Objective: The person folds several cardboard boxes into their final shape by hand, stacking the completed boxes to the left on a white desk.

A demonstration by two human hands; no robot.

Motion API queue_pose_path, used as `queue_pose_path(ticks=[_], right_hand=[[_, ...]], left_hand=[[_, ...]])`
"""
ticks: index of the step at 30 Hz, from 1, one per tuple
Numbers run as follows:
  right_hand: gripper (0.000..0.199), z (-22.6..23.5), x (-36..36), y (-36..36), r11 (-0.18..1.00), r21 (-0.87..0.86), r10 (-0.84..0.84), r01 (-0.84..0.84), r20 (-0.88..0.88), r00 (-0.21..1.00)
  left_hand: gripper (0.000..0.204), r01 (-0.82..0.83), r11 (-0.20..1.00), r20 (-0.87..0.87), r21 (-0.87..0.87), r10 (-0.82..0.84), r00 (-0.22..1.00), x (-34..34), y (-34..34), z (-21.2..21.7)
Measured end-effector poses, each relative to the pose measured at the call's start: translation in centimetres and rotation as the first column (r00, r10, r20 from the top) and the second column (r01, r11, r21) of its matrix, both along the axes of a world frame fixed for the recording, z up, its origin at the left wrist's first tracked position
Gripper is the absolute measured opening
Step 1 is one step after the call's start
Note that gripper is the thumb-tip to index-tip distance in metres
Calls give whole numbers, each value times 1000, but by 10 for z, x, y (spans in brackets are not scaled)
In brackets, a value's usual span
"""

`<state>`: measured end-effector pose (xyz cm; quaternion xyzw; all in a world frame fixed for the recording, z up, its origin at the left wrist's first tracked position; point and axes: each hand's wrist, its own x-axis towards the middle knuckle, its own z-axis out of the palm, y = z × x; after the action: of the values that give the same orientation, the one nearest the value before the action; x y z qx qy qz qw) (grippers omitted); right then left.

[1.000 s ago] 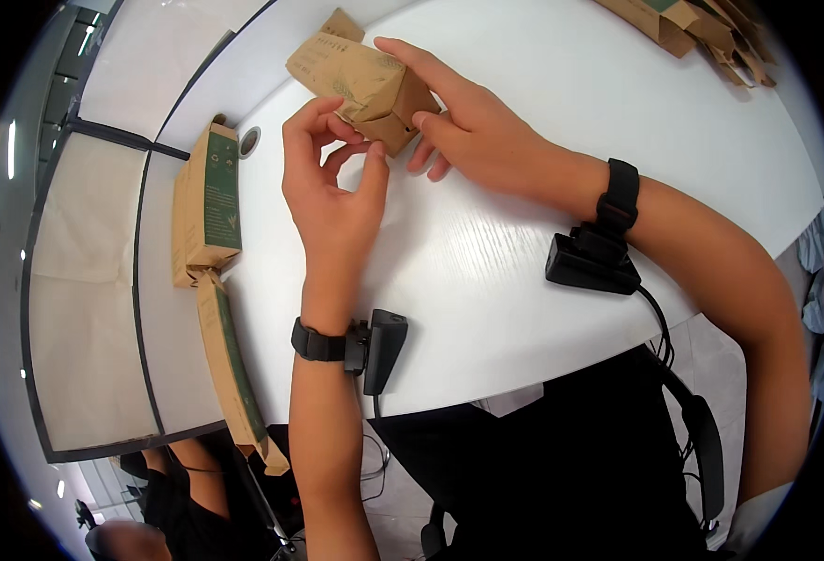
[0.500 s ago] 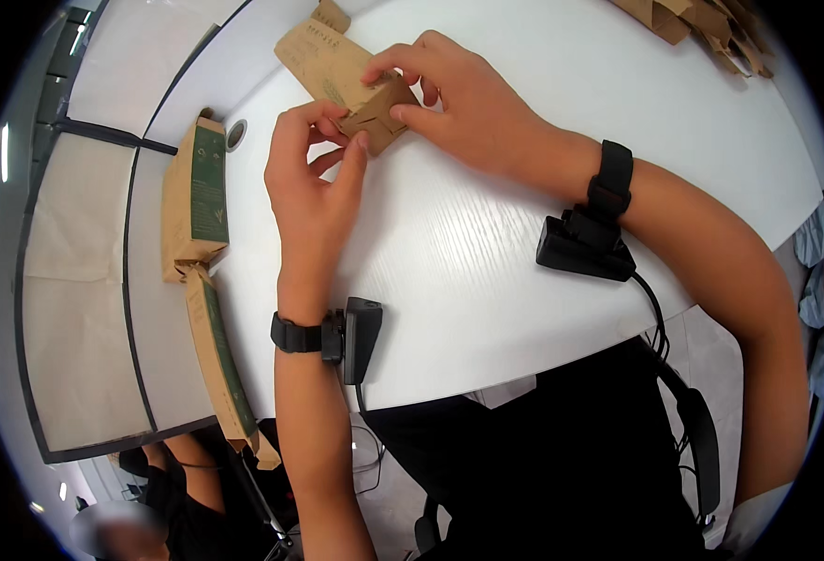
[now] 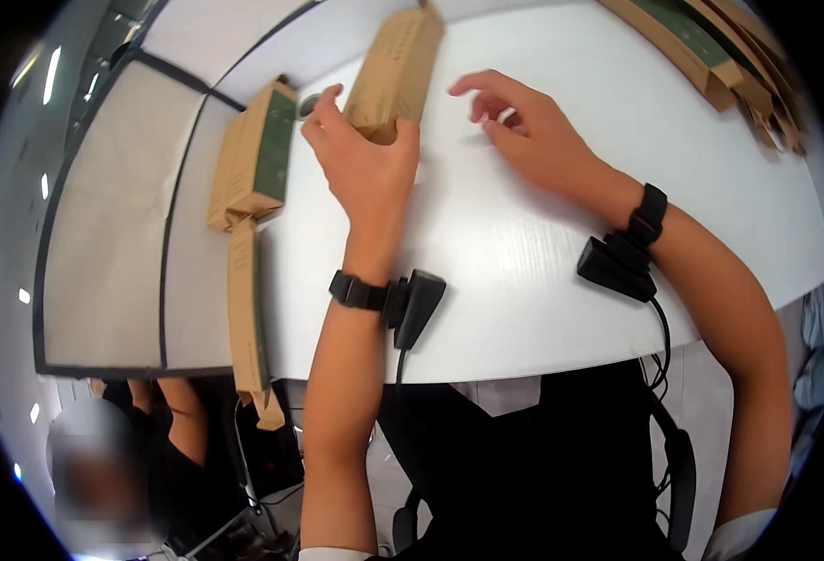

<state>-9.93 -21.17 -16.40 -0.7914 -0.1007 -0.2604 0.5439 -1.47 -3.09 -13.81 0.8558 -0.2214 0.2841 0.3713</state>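
A long brown cardboard box (image 3: pixel 398 70) lies on the white table at the far side, its far end towards the wall panel. My left hand (image 3: pixel 367 166) is closed around its near end, with the thumb on the right side and the fingers on the left; part of that end is hidden behind the hand. To the right of the box, my right hand (image 3: pixel 535 129) hangs apart from it over the table. Its fingers are bent and spread, with nothing in them. Both wrists carry a black strap with a small black device.
Against the left panel stand a brown and green box (image 3: pixel 267 154) and a flatter carton (image 3: pixel 245 313) reaching past the table edge. Several flattened cartons (image 3: pixel 711 70) lie at the far right. A round cable hole (image 3: pixel 309 105) is near the left hand. Another person (image 3: pixel 117 467) sits at lower left.
The box now stands out as a full, raised shape, turned more lengthwise away from me. My right hand has let go of its near end and moved right; the left now grips that end.
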Motion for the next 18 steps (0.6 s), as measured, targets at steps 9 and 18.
queue_pose_path(ticks=[9, 18], right_hand=[[40, 1, 4, 0, 997, -19, 68, -70, -83, 994], [33, 9, -4, -5, 991, -78, 92, -108, -187, 978]], left_hand=[[65, -12, 989, 49, -150, 20, 999, 25, 48, 6], [62, -437, 890, -56, -129, 433, 900, 85, 190, 82]])
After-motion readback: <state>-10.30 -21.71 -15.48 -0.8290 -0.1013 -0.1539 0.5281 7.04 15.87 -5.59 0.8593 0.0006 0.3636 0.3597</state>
